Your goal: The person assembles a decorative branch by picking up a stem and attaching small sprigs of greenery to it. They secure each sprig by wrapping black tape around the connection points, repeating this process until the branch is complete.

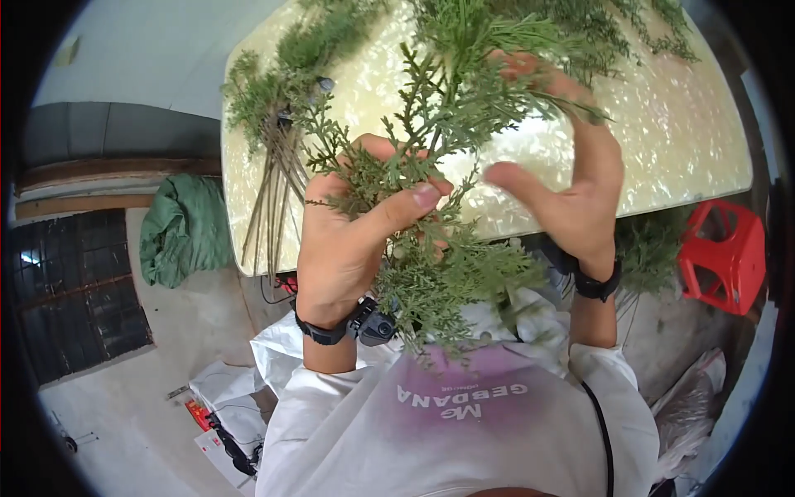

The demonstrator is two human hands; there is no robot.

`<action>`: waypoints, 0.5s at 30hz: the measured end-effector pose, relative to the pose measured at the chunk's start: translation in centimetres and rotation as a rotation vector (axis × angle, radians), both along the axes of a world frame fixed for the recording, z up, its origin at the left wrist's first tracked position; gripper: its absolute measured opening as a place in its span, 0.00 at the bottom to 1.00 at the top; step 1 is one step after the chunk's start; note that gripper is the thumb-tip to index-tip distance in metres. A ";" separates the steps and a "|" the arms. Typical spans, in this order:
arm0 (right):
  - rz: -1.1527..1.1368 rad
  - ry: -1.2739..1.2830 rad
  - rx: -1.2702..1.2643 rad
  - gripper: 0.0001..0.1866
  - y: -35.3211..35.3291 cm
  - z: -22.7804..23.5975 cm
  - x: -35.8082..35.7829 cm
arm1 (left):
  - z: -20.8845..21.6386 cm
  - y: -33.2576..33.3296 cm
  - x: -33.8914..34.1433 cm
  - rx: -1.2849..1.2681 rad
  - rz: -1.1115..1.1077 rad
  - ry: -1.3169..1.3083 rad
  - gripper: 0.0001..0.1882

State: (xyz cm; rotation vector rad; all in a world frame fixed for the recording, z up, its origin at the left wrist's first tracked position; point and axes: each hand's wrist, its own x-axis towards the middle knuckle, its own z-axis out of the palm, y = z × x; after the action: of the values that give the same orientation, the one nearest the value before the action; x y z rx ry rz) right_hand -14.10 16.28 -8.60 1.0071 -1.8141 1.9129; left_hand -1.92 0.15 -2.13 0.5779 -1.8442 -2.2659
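My left hand [344,244] is closed on a leafy evergreen branch [455,277], its thumb pressed across the stems with the fingers behind. Green scaly sprays of the branch spread above the hand and hang below it, in front of my shirt. My right hand [580,186] is raised to the right of the branch, with the thumb held well apart from the fingers. Its fingertips reach up beside the upper foliage and are partly hidden by it. At the table's left side lies a bundle of evergreen cuttings [277,153] with long bare brown stems.
More loose greenery [580,37] lies along the far side of the pale, pearly table [679,124]. A red plastic stool [725,257] stands to the right, near more branches [650,253] below the table edge. A green cloth bundle [186,232] sits at the left.
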 end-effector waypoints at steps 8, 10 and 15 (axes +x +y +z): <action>-0.025 -0.561 -0.226 0.12 1.9 -1.2 3.2 | 3.4 -1.8 -0.6 0.236 -0.151 0.160 0.11; 0.222 -0.758 0.013 0.14 2.1 -0.3 5.2 | 3.9 -1.7 -0.4 0.255 -0.141 0.215 0.12; 0.539 -0.475 0.449 0.19 3.4 -1.2 5.2 | 5.1 0.0 -0.2 0.213 -0.196 0.385 0.13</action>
State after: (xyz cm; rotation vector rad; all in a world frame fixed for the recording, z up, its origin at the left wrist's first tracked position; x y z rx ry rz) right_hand -8.95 19.70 -9.85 1.3882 -2.5261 2.2445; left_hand -2.17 0.17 2.95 -0.0245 -1.5421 -2.4978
